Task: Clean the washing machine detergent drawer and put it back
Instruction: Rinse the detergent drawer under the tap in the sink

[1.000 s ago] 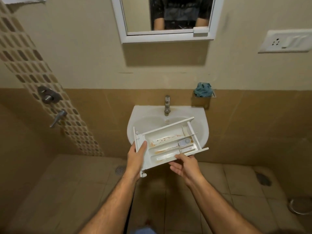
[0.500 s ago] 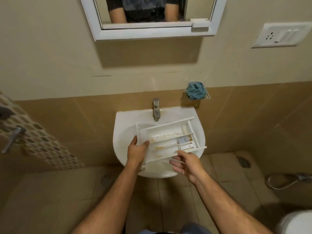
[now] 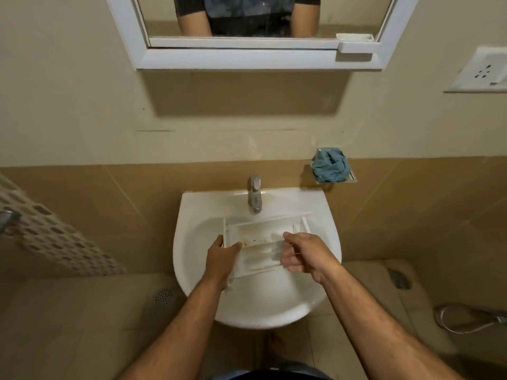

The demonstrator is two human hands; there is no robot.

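a: what colour is the sink (image 3: 192,215)?
b: white. the drawer (image 3: 258,237) in it is white too, with brown and orange marks.
a: and at two o'clock from the tap (image 3: 255,193)?
b: a blue cloth (image 3: 330,165). the tap is silver grey.
a: the wall (image 3: 82,105)?
b: cream on top, brown tiles (image 3: 109,193) below. at nine o'clock, a strip (image 3: 52,239) of white with dark spots.

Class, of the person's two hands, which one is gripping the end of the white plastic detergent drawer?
The left hand grips the white plastic detergent drawer at its left end; the right hand hovers over its compartments.
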